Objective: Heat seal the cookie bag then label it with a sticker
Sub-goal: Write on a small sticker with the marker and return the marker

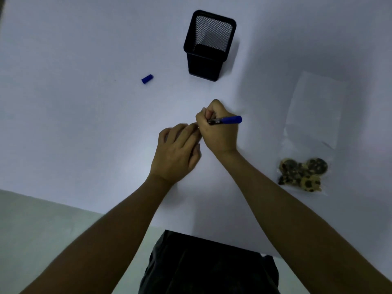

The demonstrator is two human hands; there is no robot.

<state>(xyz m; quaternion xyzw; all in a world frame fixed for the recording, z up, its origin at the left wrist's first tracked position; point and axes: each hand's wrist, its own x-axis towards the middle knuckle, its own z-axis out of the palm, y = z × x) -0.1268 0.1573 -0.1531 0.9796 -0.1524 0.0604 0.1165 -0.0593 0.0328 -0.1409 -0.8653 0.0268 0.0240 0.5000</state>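
At the table's near middle, left hand [177,152] flat to pin something hidden, likely the sticker, right hand [218,128] gripping an uncapped blue marker pen [228,120] to write; rightward, clear plastic cookie bag [305,145] parked aside; beyond, small blue pen cap [147,78] and black mesh pen holder [209,46] waiting.

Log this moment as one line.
right hand: grips blue marker | left hand: fingers flat on table | cap: off | cookie bag: untouched, right

Bare table [74,115] leftward; mesh holder [209,46], blue cap [147,79] beyond.
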